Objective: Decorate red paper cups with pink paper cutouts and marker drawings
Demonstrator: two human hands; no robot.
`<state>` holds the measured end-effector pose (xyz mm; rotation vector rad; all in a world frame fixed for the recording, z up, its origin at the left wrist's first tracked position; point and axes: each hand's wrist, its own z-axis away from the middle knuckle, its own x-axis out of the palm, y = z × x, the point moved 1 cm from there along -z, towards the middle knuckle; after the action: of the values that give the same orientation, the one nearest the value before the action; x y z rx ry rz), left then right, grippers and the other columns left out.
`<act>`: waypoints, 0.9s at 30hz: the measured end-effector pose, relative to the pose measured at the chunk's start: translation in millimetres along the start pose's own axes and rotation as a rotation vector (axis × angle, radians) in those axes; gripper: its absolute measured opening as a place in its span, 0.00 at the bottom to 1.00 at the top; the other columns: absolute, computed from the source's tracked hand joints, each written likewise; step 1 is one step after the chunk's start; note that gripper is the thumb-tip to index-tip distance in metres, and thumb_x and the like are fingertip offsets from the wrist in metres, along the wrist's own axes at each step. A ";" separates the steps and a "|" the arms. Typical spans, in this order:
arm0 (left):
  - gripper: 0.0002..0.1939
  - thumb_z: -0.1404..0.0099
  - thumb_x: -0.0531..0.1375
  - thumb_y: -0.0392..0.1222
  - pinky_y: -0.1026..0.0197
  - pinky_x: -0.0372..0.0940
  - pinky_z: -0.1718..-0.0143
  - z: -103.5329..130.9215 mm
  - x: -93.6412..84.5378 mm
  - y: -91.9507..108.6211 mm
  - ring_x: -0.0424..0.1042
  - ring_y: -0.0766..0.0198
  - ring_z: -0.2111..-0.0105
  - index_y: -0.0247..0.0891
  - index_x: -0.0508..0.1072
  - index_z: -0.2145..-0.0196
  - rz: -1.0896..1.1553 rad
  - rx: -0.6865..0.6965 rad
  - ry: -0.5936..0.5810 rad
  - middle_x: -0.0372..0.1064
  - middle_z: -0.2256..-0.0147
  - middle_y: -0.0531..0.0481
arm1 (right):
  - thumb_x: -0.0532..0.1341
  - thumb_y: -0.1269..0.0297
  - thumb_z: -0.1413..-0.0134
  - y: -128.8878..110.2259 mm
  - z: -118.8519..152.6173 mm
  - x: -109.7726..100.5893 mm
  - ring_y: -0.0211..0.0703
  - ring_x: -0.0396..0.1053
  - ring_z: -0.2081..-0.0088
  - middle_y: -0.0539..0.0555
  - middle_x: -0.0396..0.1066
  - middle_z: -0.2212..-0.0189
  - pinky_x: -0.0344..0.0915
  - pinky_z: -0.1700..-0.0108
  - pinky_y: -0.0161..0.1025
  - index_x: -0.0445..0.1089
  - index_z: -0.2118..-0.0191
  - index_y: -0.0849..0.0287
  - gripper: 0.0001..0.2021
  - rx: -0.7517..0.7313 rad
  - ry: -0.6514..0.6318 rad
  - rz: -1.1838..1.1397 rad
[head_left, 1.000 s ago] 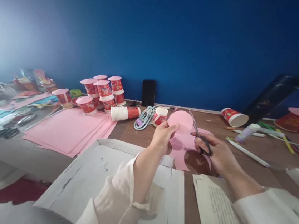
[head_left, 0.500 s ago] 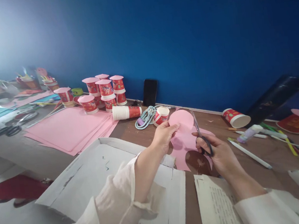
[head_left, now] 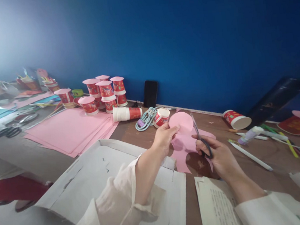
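Between thumb and fingers, my left hand point(head_left: 165, 138) pinches the lower left edge of a round pink paper disc point(head_left: 182, 121). My right hand point(head_left: 217, 153) grips a pair of scissors point(head_left: 204, 146) by its black handles. The blades point up along the disc's right edge. Whether they touch the paper, I cannot tell. Beneath both hands lies a pink paper sheet point(head_left: 183, 147) with a rounded cut-out, brown table showing through. Just behind my left hand, a red and white paper cup point(head_left: 161, 117) stands beside a coiled pale blue cord point(head_left: 147, 120).
Red cups with pink paper tops point(head_left: 106, 90) are stacked at the back left, behind pink sheets point(head_left: 70, 130). A nested cup stack point(head_left: 127, 113) lies sideways. A phone point(head_left: 150, 93) leans on the blue wall. White cardboard point(head_left: 92, 180), a written booklet point(head_left: 217, 204) and a white pen point(head_left: 251, 155) lie nearer.
The pink disc and the scissors have shifted very slightly down and left. Both hands keep their holds.
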<state>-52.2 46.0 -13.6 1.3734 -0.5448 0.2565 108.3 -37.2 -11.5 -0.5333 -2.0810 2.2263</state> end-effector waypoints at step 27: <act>0.18 0.58 0.71 0.45 0.67 0.52 0.78 8.3 5.9 5.5 0.57 0.74 0.81 0.35 0.70 0.72 0.038 -0.042 0.013 0.62 0.79 0.57 | 0.70 0.48 0.54 4.9 -0.8 0.3 0.37 0.63 0.75 0.48 0.67 0.77 0.61 0.74 0.35 0.75 0.51 0.58 0.27 0.018 -0.019 -0.108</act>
<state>-51.5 38.2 -5.1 1.3210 -0.5630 0.2828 109.3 -36.8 -16.3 -0.3901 -2.0436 2.1962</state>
